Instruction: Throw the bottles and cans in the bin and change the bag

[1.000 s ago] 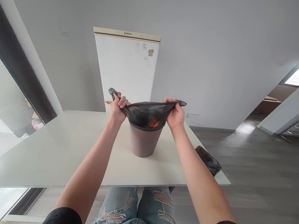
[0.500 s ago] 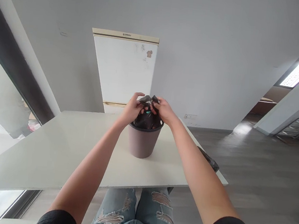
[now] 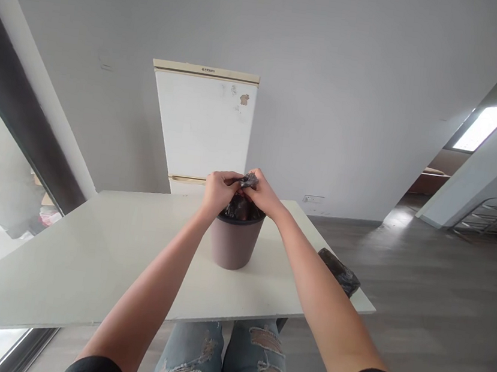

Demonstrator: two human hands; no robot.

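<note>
A mauve trash bin (image 3: 232, 245) with a dark rim stands upright on the white table. Inside it sits a black plastic garbage bag (image 3: 242, 209), its top gathered and pulled up above the rim. My left hand (image 3: 220, 193) pinches the gathered top from the left. From the right, my right hand (image 3: 263, 194) grips the same bunched plastic, with a crumpled end sticking up between the hands. What the bag holds cannot be made out.
A dark plastic-wrapped bundle (image 3: 340, 273) lies near the right end of the white table (image 3: 132, 244). Behind the table a white refrigerator (image 3: 204, 126) stands against the grey wall. A metal rack (image 3: 484, 215) is on the floor at far right.
My hands have come closer together, and the bag's top is bunched tighter between them. The bin stays on the table; the view has tilted slightly.
</note>
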